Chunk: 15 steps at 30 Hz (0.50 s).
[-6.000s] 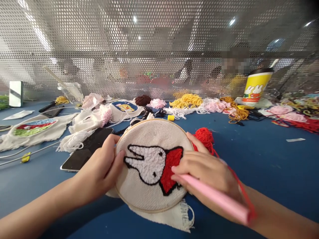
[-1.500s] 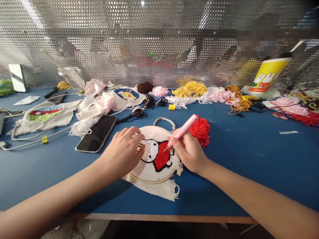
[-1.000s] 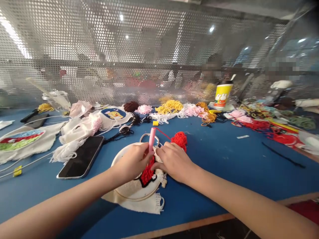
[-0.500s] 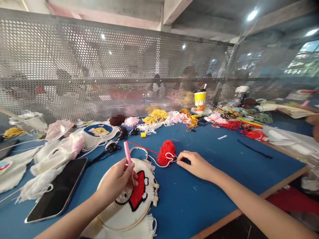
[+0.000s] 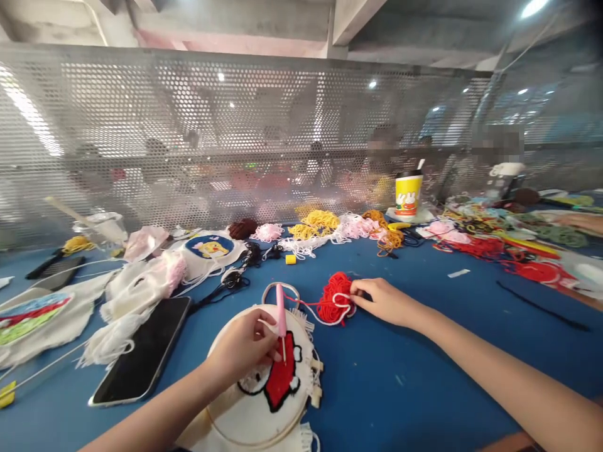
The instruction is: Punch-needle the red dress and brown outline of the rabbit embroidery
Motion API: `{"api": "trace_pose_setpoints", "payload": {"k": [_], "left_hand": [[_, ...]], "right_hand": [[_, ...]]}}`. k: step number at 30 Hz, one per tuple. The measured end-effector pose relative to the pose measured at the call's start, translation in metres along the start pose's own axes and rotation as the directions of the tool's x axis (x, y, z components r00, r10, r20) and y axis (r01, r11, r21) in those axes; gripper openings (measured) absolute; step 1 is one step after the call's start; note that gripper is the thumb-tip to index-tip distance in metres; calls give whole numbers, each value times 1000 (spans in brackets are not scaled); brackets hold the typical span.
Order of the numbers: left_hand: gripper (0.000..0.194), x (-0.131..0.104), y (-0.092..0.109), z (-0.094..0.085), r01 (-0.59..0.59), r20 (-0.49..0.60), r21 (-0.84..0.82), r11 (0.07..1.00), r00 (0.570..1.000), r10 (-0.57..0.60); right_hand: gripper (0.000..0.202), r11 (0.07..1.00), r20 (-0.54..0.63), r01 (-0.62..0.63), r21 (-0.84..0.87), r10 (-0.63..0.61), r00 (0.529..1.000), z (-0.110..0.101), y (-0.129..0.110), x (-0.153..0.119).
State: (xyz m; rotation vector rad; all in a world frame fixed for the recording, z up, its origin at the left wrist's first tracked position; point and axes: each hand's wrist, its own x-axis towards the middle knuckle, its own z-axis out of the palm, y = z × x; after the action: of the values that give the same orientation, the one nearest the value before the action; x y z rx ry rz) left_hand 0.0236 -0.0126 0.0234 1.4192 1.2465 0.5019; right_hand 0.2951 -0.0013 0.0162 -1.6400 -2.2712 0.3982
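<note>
My left hand point(image 5: 252, 342) is closed, its fingertips at the pink handle of a punch needle point(image 5: 281, 311). The needle stands nearly upright, its metal tip at the red patch of an embroidery point(image 5: 281, 380) outlined in black. White cloth is stretched in a round hoop point(image 5: 226, 433); my left hand covers part of the design. A red strand runs from the needle to a red yarn bundle point(image 5: 332, 298). At the bundle's right edge, my right hand point(image 5: 384, 301) pinches red yarn, its fingertips partly hidden. A white yarn strand point(image 5: 325, 322) loops over the bundle.
A black phone point(image 5: 146, 351) lies left of the hoop, beside white yarn point(image 5: 106, 345) and another embroidered cloth point(image 5: 211, 248). Yellow yarn point(image 5: 318, 223) and other skeins line the back. A yellow cup point(image 5: 407, 194) stands before the perforated metal screen point(image 5: 264, 125). Another person's hand point(image 5: 581, 221) shows at far right.
The view has shifted left. My right hand has moved onto the edge of the red yarn bundle. The punch needle is more upright, with my left fingers now at its left side.
</note>
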Motion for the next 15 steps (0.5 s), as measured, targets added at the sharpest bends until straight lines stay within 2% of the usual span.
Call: {"api": "trace_pose_setpoints", "payload": {"k": [5, 8, 11, 15], "left_hand": [[14, 2, -4, 2, -70, 52, 100, 993, 997, 65], [19, 4, -9, 4, -193, 6, 347, 918, 979, 204], [25, 4, -14, 7, -195, -19, 491, 849, 972, 235], [29, 2, -14, 10, -177, -25, 542, 822, 974, 226]], "right_hand": [[18, 990, -49, -89, -112, 84, 995, -10, 25, -14], [20, 971, -76, -171, -167, 160, 984, -16, 46, -28], [23, 945, -110, -252, -207, 233, 966, -19, 68, -39], [25, 903, -161, -345, -257, 312, 936, -27, 106, -44]]}}
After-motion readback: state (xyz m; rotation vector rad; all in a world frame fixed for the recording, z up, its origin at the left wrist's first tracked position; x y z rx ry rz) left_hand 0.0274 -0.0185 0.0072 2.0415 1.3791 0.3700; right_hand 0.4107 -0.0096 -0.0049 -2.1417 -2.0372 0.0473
